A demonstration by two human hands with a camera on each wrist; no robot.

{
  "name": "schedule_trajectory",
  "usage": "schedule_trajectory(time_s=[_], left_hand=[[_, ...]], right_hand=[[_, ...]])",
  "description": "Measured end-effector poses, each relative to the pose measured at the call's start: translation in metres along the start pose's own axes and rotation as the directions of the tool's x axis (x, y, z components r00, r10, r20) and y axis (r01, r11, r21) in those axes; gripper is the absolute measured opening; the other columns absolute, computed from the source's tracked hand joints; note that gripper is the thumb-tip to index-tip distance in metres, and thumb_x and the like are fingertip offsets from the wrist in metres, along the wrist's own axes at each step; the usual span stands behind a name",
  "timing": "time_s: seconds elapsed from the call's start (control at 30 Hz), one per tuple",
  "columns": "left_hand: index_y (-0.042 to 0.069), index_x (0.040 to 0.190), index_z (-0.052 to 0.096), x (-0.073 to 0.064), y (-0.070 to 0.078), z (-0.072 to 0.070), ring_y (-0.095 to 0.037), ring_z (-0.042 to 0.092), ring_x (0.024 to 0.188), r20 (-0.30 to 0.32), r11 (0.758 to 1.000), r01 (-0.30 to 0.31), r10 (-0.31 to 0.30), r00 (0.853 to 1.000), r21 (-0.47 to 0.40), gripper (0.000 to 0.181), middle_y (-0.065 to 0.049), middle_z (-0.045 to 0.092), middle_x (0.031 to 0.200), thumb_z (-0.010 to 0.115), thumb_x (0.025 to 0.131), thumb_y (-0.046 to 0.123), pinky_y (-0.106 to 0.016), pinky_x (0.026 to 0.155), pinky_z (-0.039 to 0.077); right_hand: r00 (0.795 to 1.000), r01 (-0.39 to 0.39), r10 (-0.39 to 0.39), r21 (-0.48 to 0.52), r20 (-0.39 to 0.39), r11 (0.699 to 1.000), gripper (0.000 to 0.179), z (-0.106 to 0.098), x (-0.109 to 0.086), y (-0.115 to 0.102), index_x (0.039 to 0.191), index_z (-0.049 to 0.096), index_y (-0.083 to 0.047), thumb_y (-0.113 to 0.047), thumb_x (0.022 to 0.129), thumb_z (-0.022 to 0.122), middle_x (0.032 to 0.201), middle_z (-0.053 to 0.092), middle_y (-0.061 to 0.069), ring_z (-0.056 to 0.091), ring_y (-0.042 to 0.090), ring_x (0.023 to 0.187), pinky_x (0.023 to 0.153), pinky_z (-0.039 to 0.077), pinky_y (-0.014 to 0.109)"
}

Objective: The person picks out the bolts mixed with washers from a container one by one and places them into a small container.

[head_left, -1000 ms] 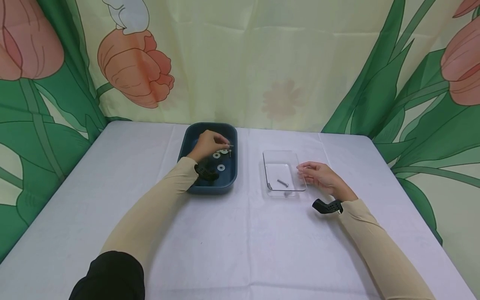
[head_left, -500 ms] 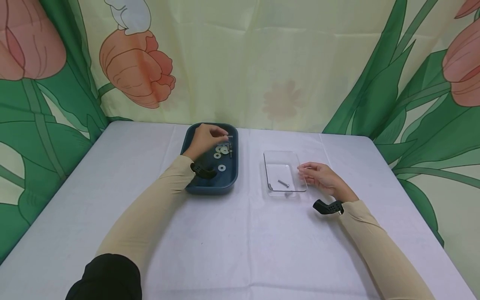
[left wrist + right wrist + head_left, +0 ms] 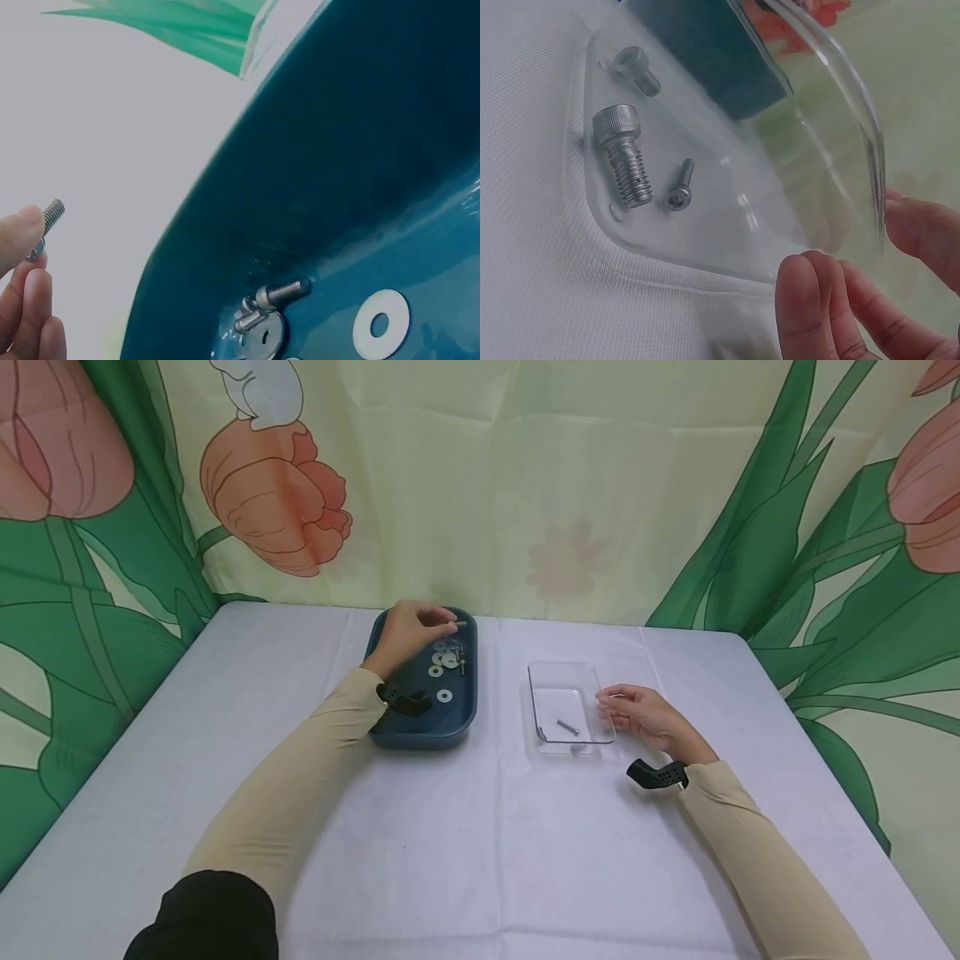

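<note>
Between thumb and fingertips my left hand (image 3: 408, 635) pinches a small metal screw (image 3: 52, 216), raised over the far end of the dark blue tray (image 3: 420, 741). Its thread sticks out past the thumb in the left wrist view. Below lie flat washers (image 3: 444, 696) and more screws (image 3: 285, 292) on the tray floor. My right hand (image 3: 647, 714) grips the right wall of a clear plastic box (image 3: 876, 142), thumb on one side and fingers on the other. Inside it, the right wrist view shows a large socket-head screw (image 3: 622, 154) and two smaller screws (image 3: 681, 186).
A white cloth (image 3: 450, 843) covers the table. Behind its far edge hangs a pale yellow curtain (image 3: 465, 485) printed with tulips. The tray stands left of the box, with a stretch of cloth between them.
My left hand has moved up and away from the washers with the screw in its fingertips, uncovering more of the tray's contents. The right hand and the box have stayed in place.
</note>
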State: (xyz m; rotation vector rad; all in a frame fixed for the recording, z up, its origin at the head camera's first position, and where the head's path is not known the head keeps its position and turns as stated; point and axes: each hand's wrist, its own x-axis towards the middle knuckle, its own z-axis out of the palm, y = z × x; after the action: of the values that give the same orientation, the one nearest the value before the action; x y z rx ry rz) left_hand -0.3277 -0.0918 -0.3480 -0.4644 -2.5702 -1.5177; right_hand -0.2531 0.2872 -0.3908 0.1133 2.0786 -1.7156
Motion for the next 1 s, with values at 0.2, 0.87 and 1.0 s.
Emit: schedule_trajectory(time_s=[0.2,0.87,1.0], left_hand=[[0.007,0.099,0.073,-0.001,0.004,-0.001,-0.018,0.066,0.087,-0.005,1.000,0.011,-0.011,1.000,-0.020,0.022,-0.012,0.072,0.098,0.074,0.081,0.020,-0.026,0.075,0.051],[0.007,0.102,0.072,-0.012,0.035,0.011,-0.019,0.065,0.091,0.058,0.999,0.041,-0.039,0.998,-0.032,0.023,-0.011,0.071,0.102,0.073,0.082,0.018,-0.030,0.080,0.052],[0.007,0.101,0.072,-0.014,0.040,0.016,-0.019,0.065,0.091,0.066,0.999,0.029,-0.026,0.997,-0.036,0.022,-0.010,0.071,0.100,0.073,0.082,0.017,-0.030,0.079,0.053]], right_hand=[[1.000,0.002,-0.002,0.006,0.005,1.000,0.023,0.000,0.000,0.001,0.111,0.050,-0.008,-0.018,0.093,0.058,0.091,0.066,-0.011,0.063,0.001,0.082,0.077,0.052,0.016],[1.000,-0.002,0.002,-0.019,-0.001,1.000,0.025,0.000,0.000,-0.001,0.114,0.049,-0.007,-0.020,0.094,0.056,0.091,0.065,-0.012,0.062,-0.001,0.081,0.076,0.051,0.015],[1.000,-0.004,0.004,-0.015,-0.003,1.000,0.024,0.001,0.000,-0.001,0.113,0.049,-0.007,-0.019,0.094,0.057,0.092,0.065,-0.011,0.062,0.000,0.081,0.076,0.051,0.015]])
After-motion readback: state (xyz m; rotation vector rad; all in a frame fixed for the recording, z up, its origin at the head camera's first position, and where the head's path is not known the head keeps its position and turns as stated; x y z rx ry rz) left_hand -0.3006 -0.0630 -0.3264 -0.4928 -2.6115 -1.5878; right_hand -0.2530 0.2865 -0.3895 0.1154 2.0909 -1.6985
